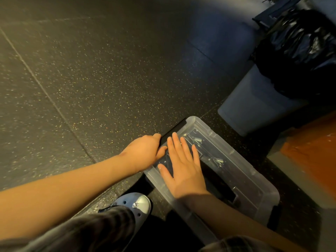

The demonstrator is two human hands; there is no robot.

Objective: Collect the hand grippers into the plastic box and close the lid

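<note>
A clear plastic box [254,180] sits on the dark floor at lower right with its clear lid [227,148] lying on top. Through the lid I see hand grippers [209,153] with metal springs and black handles inside. My right hand [183,168] lies flat on the lid, fingers straight and spread. My left hand [145,151] is at the box's left end, its fingers curled over the black latch [171,133] there and its thumb on the lid's edge. A second black latch [274,215] shows at the near right end.
A grey bin with a black bag [283,70] stands just beyond the box at upper right. An orange-brown surface [312,151] lies to the right. My clog shoe [134,204] and trouser leg are beside the box. Speckled dark floor spreads to the left.
</note>
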